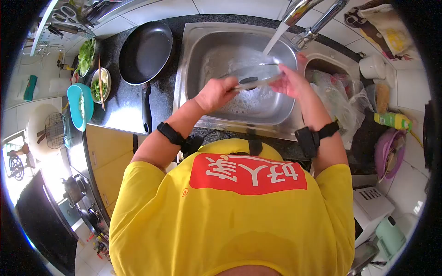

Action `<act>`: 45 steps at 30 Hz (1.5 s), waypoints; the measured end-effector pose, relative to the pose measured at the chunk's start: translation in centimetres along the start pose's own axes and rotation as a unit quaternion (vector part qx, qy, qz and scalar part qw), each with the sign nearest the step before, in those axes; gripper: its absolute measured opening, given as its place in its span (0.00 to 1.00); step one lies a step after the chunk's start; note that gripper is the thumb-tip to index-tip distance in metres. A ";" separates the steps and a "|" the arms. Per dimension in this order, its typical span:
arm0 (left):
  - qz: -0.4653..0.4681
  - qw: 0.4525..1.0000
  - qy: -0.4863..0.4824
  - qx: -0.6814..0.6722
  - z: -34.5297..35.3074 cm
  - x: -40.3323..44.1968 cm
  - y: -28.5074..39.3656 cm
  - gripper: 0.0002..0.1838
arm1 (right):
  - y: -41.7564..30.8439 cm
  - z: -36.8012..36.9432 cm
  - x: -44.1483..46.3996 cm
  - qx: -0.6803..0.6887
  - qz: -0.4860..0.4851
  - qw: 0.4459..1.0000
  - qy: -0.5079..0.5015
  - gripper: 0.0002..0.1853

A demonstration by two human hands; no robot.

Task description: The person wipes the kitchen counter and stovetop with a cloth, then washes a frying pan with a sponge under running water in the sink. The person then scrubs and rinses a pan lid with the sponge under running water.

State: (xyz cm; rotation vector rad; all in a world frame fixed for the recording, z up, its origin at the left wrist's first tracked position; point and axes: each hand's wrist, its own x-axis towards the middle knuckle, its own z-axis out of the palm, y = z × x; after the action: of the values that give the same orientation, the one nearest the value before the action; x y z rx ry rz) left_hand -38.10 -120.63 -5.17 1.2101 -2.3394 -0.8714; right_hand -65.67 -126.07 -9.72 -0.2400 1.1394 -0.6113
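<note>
Over the steel sink (pixel 195 60), both my hands grip what looks like a glass lid (pixel 258 83), see-through with a dark oval at its middle. My left hand (pixel 218 93) is closed on its left edge. On the opposite edge, my right hand (pixel 289 82) has its fingers wrapped round the rim. A stream of water runs from the faucet (pixel 294 11) into the basin just behind the lid. The lid is held tilted, and its exact outline is hard to make out against the wet metal.
Left of the sink, a black frying pan (pixel 146 53) lies on the dark counter. Beyond it stand a bowl of greens with chopsticks (pixel 101 87), a turquoise bowl (pixel 73 103) and leafy vegetables (pixel 86 57). Plastic bags (pixel 338 99) fill the small right basin, near a yellow-green bottle (pixel 391 120).
</note>
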 end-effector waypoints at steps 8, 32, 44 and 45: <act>-0.264 0.859 0.052 -0.436 0.1 3.5 -2.1 0.11 | -3.5 6.1 -0.8 -0.021 -0.124 0.992 0.009 0.19; -0.265 0.536 0.193 -0.778 6.9 -1.0 -10.8 0.06 | -3.3 12.0 1.5 -0.369 -0.111 0.921 -0.064 0.19; -0.286 0.535 0.195 -0.770 6.6 -1.1 -11.3 0.08 | 0.2 7.3 2.6 -0.566 -0.192 0.801 0.016 0.25; -0.271 0.547 0.181 -0.771 6.8 -1.1 -11.4 0.09 | 1.1 6.9 3.0 -0.619 -0.279 0.735 -0.010 0.26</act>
State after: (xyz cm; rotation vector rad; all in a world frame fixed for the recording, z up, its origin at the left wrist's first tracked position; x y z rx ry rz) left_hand -34.52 -122.37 -17.90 0.9059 -0.1597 -1.8884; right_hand -58.28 -127.73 -9.72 -1.7944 1.3062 -0.2499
